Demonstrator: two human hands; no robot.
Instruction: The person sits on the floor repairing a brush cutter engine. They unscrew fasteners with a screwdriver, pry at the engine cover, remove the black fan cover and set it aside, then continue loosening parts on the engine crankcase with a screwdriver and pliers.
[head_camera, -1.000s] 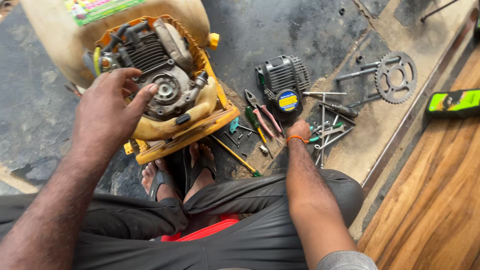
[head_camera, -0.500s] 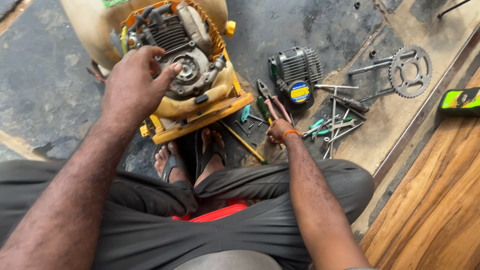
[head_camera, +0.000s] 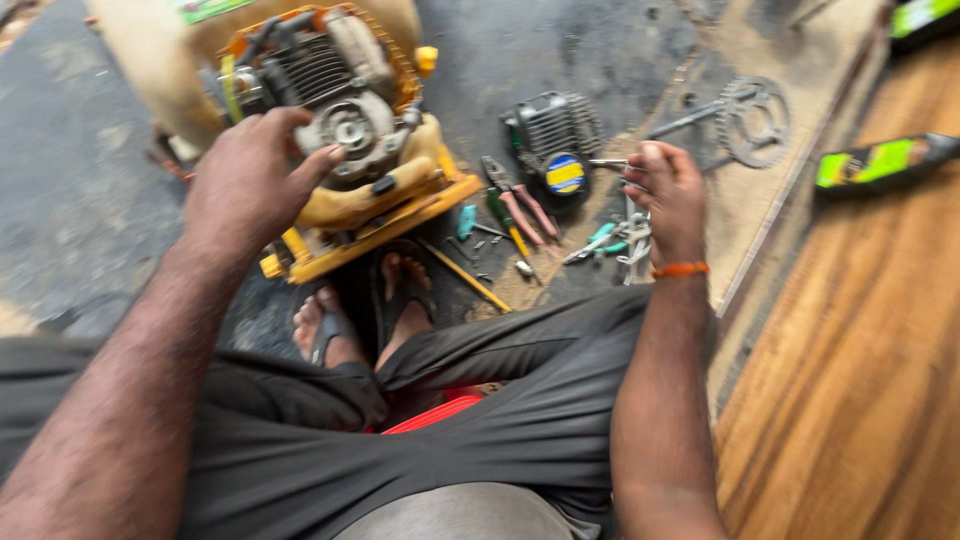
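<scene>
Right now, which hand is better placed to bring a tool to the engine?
Right, probably. The right hand is over the scattered tools and seems to grip a thin metal one, blurred. The left hand rests on the small engine, steadying it.

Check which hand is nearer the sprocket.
Right. Right hand is just left of the sprocket, among the tools; left hand rests on the engine, far across.

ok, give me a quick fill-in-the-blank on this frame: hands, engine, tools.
1. The left hand rests on the ____.
2. The right hand grips a thin ____ tool.
3. The sprocket lies to the ____ of the right hand.
4. The pliers have ____ handles.

Missing words: engine; metal; right; red
</scene>
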